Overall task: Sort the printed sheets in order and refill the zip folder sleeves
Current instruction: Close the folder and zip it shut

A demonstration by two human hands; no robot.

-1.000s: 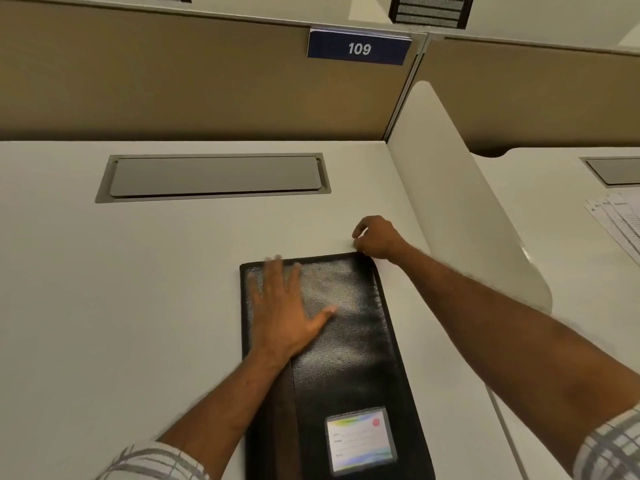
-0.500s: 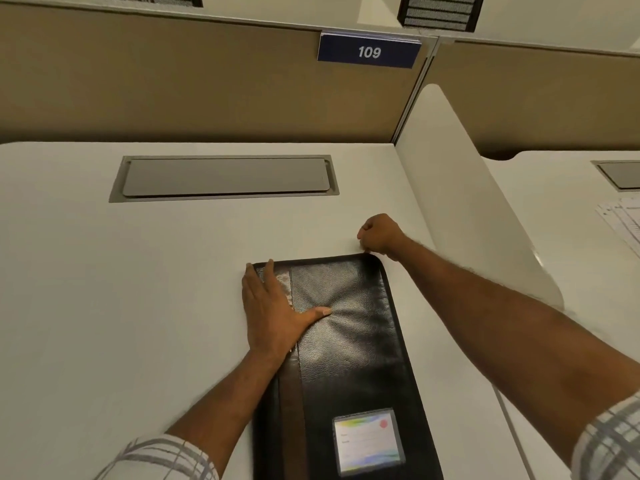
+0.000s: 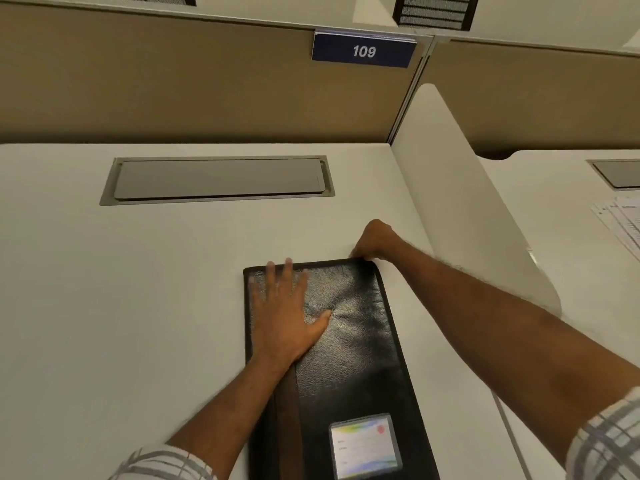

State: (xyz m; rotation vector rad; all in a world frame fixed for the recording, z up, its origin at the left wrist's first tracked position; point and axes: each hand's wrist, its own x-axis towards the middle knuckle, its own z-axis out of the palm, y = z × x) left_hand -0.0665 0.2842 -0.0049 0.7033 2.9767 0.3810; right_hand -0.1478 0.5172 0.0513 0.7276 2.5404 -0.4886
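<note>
A black leather zip folder [image 3: 349, 344] lies closed on the white desk [image 3: 121, 306], its long side running away from me. A clear card window [image 3: 365, 446] sits on its near cover. My left hand [image 3: 285, 313] rests flat on the folder's far left part, fingers spread. My right hand [image 3: 372, 240] is closed at the folder's far right corner, fingers pinched at the edge where the zip runs; the zip pull itself is hidden. Printed sheets [image 3: 623, 223] lie on the neighbouring desk at the far right.
A grey cable hatch [image 3: 218, 180] is set into the desk behind the folder. A white curved divider [image 3: 460, 202] separates this desk from the one on the right. A tan partition with a blue "109" sign [image 3: 363, 50] closes the back.
My left hand slid left and then back toward the middle of the folder's far part, fingers spreading. My right hand stayed pinched at the far right corner.
</note>
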